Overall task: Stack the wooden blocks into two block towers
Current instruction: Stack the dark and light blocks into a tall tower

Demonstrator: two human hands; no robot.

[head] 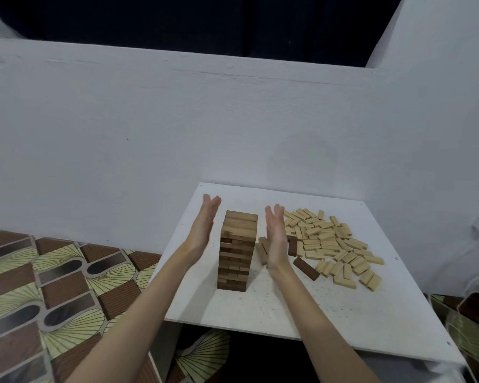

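**Two flat hands beside one finished tower**

In the centre of the frame, on the white board point(288, 308), one block tower point(236, 251) stands upright. The left hand point(202, 230) is on its left and the right hand point(275, 239) on its right, both with straight fingers, palms facing the tower, holding nothing and not touching it. Right of centre, a heap of pale loose blocks point(335, 244) lies on the board. A few dark blocks point(306, 268) lie between the heap and the right hand. The patterned floor point(53, 286) fills the lower left.
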